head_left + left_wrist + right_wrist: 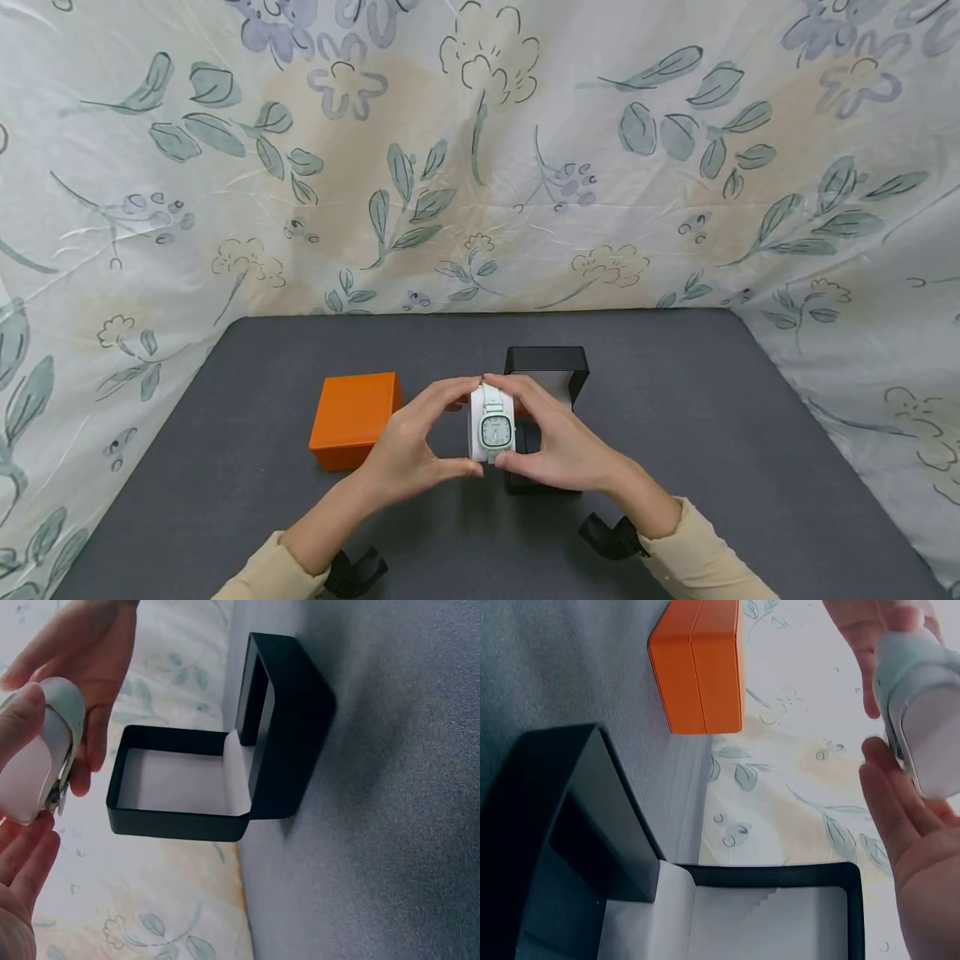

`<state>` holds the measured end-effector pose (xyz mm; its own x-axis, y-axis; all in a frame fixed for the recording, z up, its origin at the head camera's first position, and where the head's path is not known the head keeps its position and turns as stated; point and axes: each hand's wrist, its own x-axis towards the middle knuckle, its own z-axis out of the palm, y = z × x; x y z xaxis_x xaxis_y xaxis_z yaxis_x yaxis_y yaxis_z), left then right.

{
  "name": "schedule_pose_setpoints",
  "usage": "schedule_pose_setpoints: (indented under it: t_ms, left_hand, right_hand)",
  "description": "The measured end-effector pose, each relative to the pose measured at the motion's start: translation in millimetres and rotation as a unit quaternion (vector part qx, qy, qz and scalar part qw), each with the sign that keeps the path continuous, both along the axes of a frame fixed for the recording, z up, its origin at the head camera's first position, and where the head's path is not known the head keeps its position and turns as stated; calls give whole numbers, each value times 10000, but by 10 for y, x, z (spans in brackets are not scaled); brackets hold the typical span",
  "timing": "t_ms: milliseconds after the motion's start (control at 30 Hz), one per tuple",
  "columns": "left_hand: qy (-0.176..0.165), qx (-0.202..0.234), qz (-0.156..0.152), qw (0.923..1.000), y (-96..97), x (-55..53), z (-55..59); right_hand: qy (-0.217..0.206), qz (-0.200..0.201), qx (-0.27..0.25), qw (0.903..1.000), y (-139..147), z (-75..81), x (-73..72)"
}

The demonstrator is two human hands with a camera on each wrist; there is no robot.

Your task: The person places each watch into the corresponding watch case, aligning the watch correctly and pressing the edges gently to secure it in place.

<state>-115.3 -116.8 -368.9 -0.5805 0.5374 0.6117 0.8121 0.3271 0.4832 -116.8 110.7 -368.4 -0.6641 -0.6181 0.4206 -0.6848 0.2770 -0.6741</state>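
A pale wristwatch (497, 432) with a squarish, dark-rimmed dial is strapped round a white cushion (476, 421) and faces up toward the head camera. My left hand (405, 450) holds it from the left, fingertips at its far end and thumb at its near end. From the other side my right hand (562, 442) grips it too, with the thumb by the lower strap and the fingers at the top. In the left wrist view the cushion's white end (26, 776) shows, with a buckle along the strap. Beneath the right hand stands an open black box (547, 358), partly hidden.
An orange box (356, 412), closed, sits on the grey table (262, 467) left of the hands. The black box's raised lid (176, 825) has a white lining. A flowered curtain (480, 208) hangs behind the table. Black cuffs (611, 537) are on both wrists.
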Motion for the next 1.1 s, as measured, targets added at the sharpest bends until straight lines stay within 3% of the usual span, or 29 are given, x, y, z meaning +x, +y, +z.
schedule_pose_setpoints:
  t_ms: [167, 367, 633, 733, 1100]
  left_hand:
    - [32, 143, -23, 9999, 22, -12, -39]
    - [29, 209, -39, 9998, 40, -19, -58]
    - [48, 194, -34, 9998, 41, -19, -59]
    - [-19, 220, -41, 9997, 39, -18, -61]
    - [-66, 311, -121, 9994, 52, -21, -57]
  right_hand:
    - [251, -213, -137, 9994, -32, -31, 9]
    - [169, -467, -222, 9985, -54, -17, 38]
    - [125, -498, -224, 9984, -116, 272, 192]
    - [174, -441, -189, 9987, -121, 301, 198]
    - [194, -428, 158, 9988, 2, 31, 29]
